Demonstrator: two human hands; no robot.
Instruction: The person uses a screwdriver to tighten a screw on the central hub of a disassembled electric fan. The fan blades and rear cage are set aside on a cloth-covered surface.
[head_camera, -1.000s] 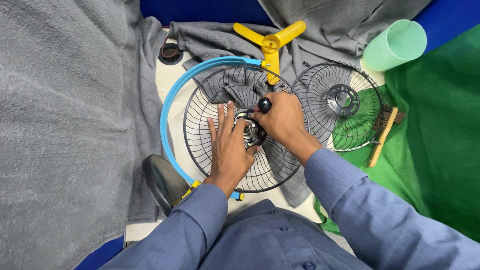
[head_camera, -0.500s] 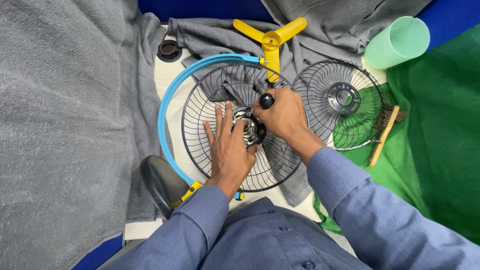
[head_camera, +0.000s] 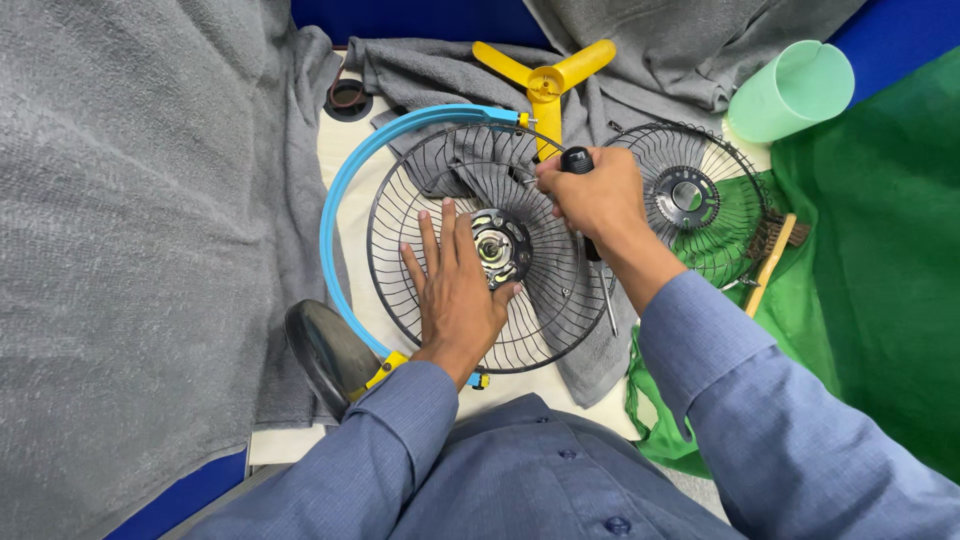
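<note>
The right hand (head_camera: 592, 198) is now lifting off the hub, fist closed around a black-handled screwdriver (head_camera: 576, 160), while the left hand (head_camera: 458, 285) keeps pressing flat, fingers spread, on the round black wire fan guard (head_camera: 475, 250) lying on the worktop. A second wire guard (head_camera: 700, 205) and one yellow three-bladed plastic propeller (head_camera: 545, 80) are lying nearby.

I see one fan guard (head_camera: 480, 330) mid-worktop, a second guard (head_camera: 700, 160) right of it, fan blades (head_camera: 545, 80) at the far edge.
</note>
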